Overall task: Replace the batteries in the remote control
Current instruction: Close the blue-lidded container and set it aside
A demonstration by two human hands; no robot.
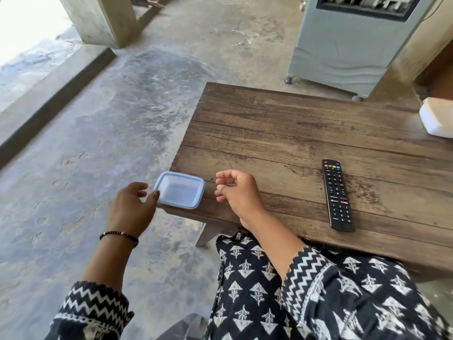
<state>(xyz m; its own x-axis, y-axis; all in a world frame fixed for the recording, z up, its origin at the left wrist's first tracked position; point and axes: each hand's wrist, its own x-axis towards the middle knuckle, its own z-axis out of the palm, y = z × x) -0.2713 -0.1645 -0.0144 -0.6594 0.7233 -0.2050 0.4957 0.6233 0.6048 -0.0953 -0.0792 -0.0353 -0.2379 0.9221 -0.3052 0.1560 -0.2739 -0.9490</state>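
Setting: a home, likely a covered porch or open room. Evidence: bare concrete floor [127, 119]; concrete pillar [103, 18] beside bright daylight; low wooden table [282, 133]; wheeled air cooler [350, 45]; TV remote [338, 195].

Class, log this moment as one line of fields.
left hand: touching box | right hand: loosely curled, empty | remote: untouched on table

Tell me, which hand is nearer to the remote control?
Right. The right hand hovers over the table, left of the remote control, apart from it. The left hand is farther left, touching the small plastic box.
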